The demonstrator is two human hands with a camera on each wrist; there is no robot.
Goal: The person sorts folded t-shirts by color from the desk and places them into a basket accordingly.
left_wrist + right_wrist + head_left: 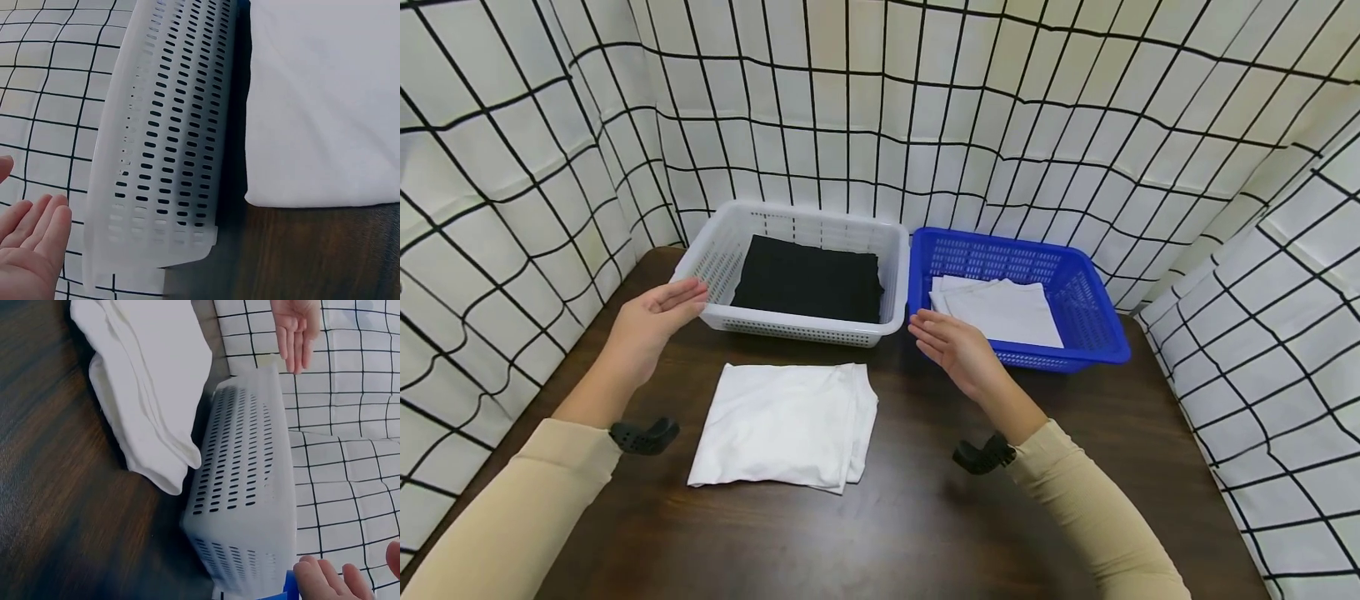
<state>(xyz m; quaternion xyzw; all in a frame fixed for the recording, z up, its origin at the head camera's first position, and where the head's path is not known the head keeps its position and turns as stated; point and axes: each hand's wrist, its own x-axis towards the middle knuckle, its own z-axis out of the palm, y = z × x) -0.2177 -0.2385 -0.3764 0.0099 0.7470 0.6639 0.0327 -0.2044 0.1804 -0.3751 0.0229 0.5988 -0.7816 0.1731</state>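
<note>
A folded white cloth [782,425] lies flat on the dark wooden table [910,533], in front of a white plastic basket [797,327]. Inside that basket is a folded black cloth [811,279]. My left hand [651,321], fingers straight and holding nothing, hovers by the white basket's front left corner. To the right, my right hand [955,346] is held with straight fingers over the front left corner of a blue basket [1090,321]. Folded white cloths [1007,310] lie in the blue basket. In the left wrist view, the left hand [31,250] shows its palm, bare.
White fabric walls with a black grid [850,108] enclose the table's back and both sides. The two baskets stand side by side along the back wall. Each wrist wears a dark strap [643,436].
</note>
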